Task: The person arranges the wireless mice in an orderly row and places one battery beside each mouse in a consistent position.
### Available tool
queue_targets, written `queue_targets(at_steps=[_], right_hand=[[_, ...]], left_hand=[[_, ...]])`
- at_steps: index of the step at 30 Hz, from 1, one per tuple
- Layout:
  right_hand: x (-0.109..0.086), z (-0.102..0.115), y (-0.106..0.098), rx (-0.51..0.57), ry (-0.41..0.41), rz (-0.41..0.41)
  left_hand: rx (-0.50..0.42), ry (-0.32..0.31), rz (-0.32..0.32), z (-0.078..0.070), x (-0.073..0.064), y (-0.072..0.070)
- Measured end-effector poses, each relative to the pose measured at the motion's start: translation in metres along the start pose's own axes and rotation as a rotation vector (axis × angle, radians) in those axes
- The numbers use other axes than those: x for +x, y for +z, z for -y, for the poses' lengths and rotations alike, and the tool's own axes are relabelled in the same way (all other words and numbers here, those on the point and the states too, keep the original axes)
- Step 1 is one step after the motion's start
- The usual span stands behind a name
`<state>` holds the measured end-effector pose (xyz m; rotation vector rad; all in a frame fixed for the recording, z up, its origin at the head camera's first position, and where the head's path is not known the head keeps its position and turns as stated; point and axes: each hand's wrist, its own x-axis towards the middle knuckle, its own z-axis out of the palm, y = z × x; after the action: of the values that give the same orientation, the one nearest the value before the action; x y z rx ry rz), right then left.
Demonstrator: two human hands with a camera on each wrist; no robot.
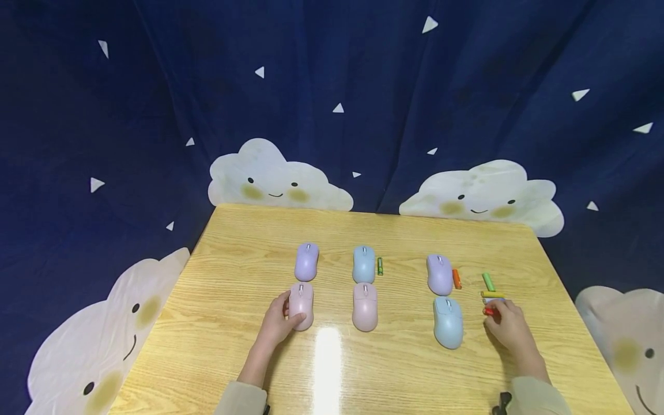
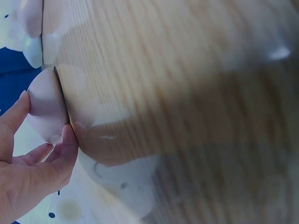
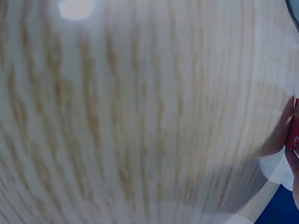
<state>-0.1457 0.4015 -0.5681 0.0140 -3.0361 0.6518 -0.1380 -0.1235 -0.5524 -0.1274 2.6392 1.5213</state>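
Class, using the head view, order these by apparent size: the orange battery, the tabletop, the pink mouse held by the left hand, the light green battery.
Largest to smallest:
1. Tabletop
2. Pink mouse, held by the left hand
3. Orange battery and light green battery: too alike to rank.

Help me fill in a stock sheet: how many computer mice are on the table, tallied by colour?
Purple mice: 2
Light blue mice: 2
Pink mice: 2, one of them gripped by the left hand
Total: 6
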Motion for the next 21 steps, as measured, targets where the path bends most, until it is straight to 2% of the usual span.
queue_targets(at_steps=[13,21], right_hand=[[0.0013,-0.0008,0.0028,-0.003,-0.036,-0.025],[0.0025,0.0004,0.0025,-0.003,-0.036,-0.004]], left_hand=[[0.001,0.02,-0.004,0.0018,0.0012,0.0008],[0.0,0.024,-0.007,0.0025,0.0012,0.0009]])
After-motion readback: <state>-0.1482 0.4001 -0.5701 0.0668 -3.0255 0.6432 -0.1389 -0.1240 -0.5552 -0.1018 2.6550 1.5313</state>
